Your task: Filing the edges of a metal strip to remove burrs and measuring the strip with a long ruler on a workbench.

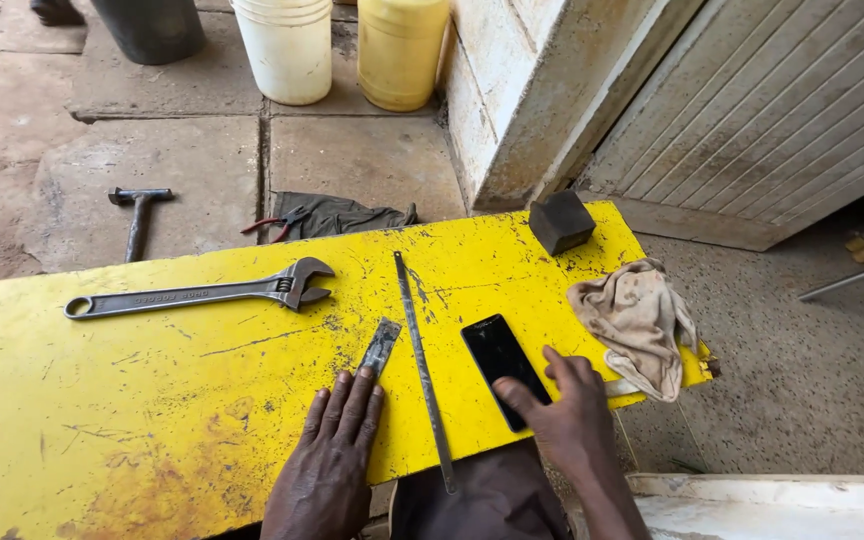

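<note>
Your left hand lies flat at the near edge of the desk, fingers straight and close together, their tips pressing the near end of a short metal strip. It holds nothing. Your right hand rests near the same edge, fingers loosely spread, gripping nothing, with the forefinger and thumb touching the near end of a black phone.

The strip lies flat, pinned only. It looks unmarked and uncut, so by my reading the work on it has hardly begun.

Its long axis runs from your fingertips away and slightly right. Just right of it, the long steel rule runs from past the near edge toward the far edge. Further left lies the wrench, jaw to the right; at the far right corner are a rag and a dark block.
</note>
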